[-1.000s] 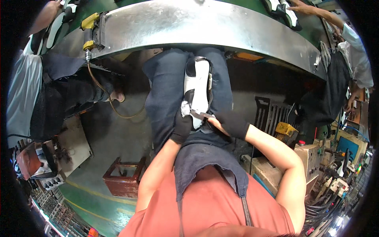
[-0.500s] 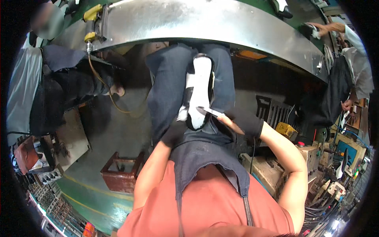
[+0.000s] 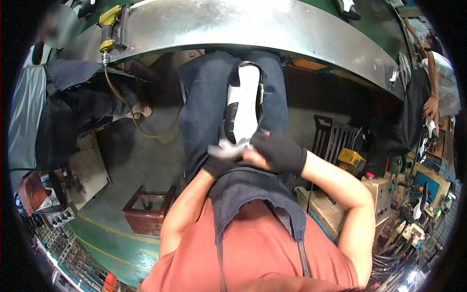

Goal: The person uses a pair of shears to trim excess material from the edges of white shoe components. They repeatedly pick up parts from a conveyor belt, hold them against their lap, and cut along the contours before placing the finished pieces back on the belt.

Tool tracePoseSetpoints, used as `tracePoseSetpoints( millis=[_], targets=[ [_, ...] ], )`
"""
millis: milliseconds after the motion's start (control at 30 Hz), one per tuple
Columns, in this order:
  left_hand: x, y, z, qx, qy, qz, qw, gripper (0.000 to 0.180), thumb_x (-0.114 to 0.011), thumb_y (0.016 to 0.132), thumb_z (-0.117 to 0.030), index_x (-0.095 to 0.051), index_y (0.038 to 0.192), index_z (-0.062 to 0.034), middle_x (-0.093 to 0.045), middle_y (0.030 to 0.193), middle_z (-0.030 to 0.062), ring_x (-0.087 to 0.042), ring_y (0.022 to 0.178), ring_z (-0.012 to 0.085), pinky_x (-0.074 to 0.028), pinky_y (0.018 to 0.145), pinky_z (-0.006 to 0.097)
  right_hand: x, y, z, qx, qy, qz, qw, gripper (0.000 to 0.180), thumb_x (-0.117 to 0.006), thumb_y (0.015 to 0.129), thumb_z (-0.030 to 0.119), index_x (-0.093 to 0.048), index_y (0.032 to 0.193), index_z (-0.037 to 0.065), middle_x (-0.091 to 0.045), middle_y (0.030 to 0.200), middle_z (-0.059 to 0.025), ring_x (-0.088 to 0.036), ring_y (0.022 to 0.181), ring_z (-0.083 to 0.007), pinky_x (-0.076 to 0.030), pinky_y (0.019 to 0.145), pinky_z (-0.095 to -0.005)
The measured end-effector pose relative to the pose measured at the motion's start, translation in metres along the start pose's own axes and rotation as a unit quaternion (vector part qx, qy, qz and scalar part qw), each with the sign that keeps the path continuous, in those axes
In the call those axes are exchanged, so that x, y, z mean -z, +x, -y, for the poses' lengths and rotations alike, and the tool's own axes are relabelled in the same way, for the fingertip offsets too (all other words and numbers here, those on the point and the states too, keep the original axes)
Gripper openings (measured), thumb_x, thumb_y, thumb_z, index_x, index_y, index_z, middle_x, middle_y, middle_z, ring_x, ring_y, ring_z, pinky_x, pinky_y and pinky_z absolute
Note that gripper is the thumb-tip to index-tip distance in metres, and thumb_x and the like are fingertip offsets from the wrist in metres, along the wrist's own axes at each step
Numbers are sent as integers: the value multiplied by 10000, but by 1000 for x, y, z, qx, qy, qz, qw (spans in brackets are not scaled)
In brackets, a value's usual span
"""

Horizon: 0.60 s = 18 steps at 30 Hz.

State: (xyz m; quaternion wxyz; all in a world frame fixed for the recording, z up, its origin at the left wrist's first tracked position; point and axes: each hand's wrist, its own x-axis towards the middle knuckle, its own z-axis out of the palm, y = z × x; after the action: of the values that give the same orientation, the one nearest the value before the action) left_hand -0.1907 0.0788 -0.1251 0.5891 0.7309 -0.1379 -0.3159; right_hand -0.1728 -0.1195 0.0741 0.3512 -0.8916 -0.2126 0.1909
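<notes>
A big shiny metal table bends across the top, and the person's legs in dark blue trousers go under its edge. A dark apron hangs down over an orange-red shirt. On the left sits another person in dark clothes, and a yellow air tool with a thin hose hangs at the table's corner. On the green floor stands a small brown wooden stool. On the right are machines and cables, and far off another person's hand hangs down. A white and black shoe lies long-ways on the lap, between the two legs, with its near end at the hands. Both hands wear black gloves with the fingertips bare. The left hand is curled under the near end of the shoe and grips it. The right hand comes in from the side with the arm bent, and its fingers are closed on a small pale thing at the shoe's end. It is too blurry to tell what that thing is.
</notes>
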Motion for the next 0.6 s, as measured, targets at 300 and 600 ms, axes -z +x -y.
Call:
tracePoseSetpoints(
  millis=[300, 600],
  targets=[
    [30, -10, -119, -29, 53, -67, 996, 690, -734, 770, -242, -372, 1309, -10, -520, 1215, 202, -510, 1155, 307, -413, 939, 367, -38, -23, -39, -252, 170, -62, 951, 418, -434, 963, 376, -608, 933, -4, -613, 767, -165, -614, 688, -271, -477, 642, -380],
    [84, 58, -176, -207, -13, -229, 951, 503, -718, 783, -126, -485, 1210, 4, -591, 1102, 118, -566, 1021, 209, -442, 915, 309, -3, -75, -5, -309, 360, -108, 874, 397, -433, 978, 369, -577, 889, 9, -564, 717, -40, -578, 650, -102, -468, 609, -277]
  ],
)
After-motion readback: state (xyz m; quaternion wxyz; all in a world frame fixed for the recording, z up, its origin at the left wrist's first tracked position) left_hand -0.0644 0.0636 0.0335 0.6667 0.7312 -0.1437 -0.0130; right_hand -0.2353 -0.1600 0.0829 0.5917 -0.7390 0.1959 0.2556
